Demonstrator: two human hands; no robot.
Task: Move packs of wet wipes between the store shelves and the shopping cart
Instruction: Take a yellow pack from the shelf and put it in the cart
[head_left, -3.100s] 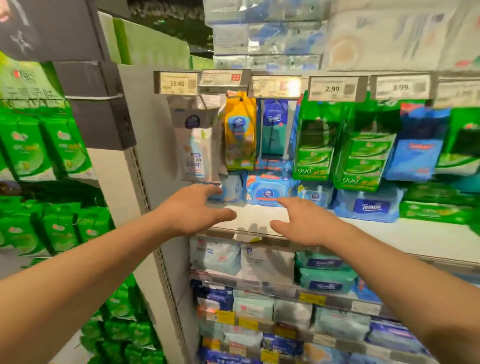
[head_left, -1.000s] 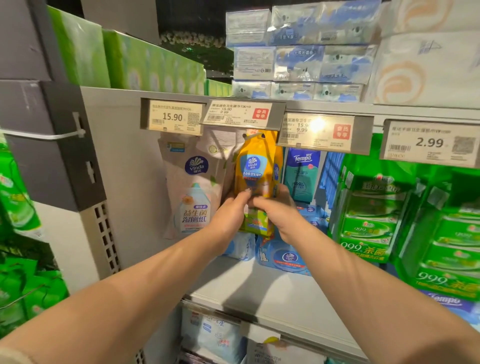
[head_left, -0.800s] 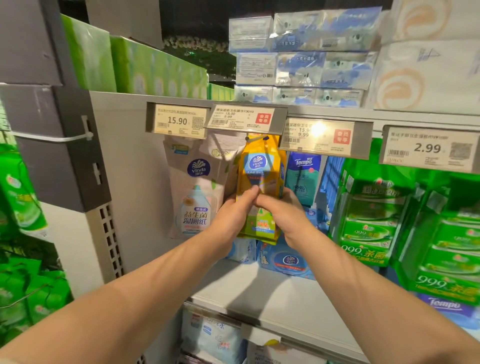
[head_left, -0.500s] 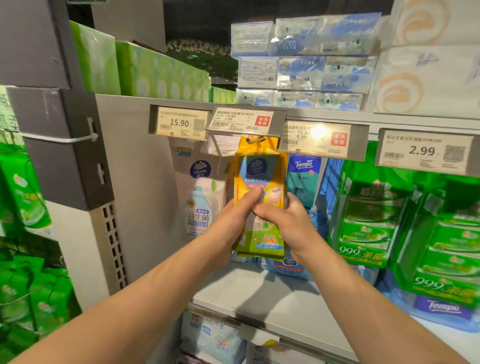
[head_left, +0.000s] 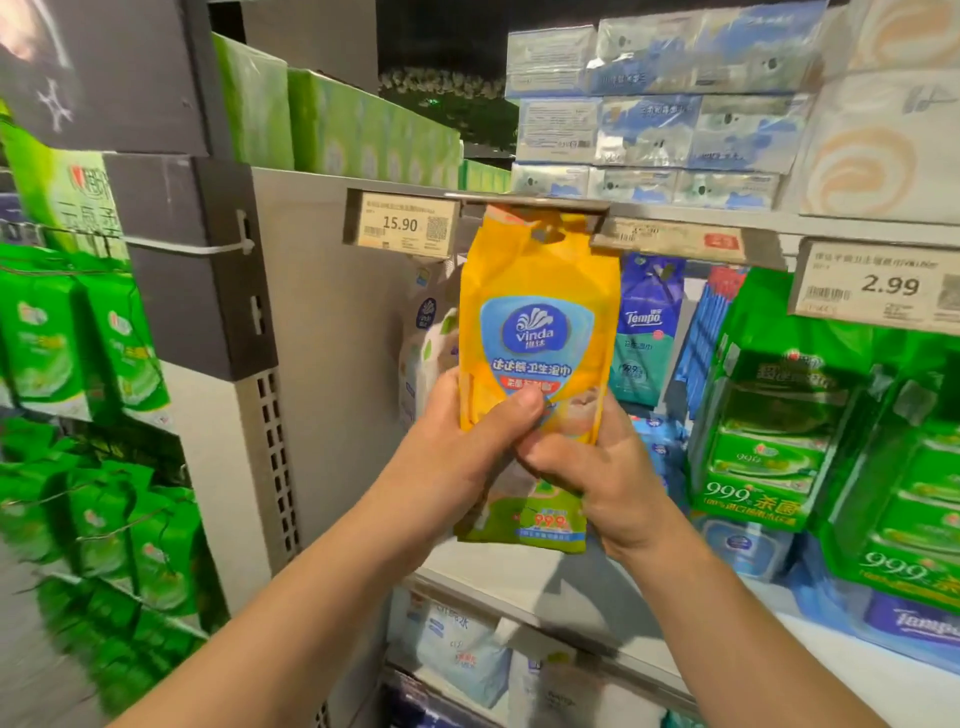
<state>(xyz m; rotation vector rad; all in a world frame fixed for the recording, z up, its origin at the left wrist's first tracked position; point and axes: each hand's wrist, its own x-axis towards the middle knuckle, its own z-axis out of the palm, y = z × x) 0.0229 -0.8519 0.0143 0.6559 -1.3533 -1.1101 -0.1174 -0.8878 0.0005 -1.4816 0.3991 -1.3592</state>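
A tall yellow Vinda wipes pack (head_left: 540, 322) with a blue shield logo stands upright in front of the shelf, its top hanger tab just under the price-tag rail. My left hand (head_left: 467, 441) grips its left edge, thumb across the front. My right hand (head_left: 587, 467) holds its lower right side from the front. Both hands cover the pack's middle. No shopping cart is in view.
Behind hang a beige Vinda pack (head_left: 426, 343) and a blue Tempo pack (head_left: 647, 332). Green 999 packs (head_left: 769, 441) fill the right. The white shelf board (head_left: 519, 577) lies below, price tags (head_left: 402, 226) above, green packs (head_left: 93, 353) on the left rack.
Both hands have pulled the yellow pack forward off its hook and toward me, raising it slightly. It now looms larger and hides the middle price tag.
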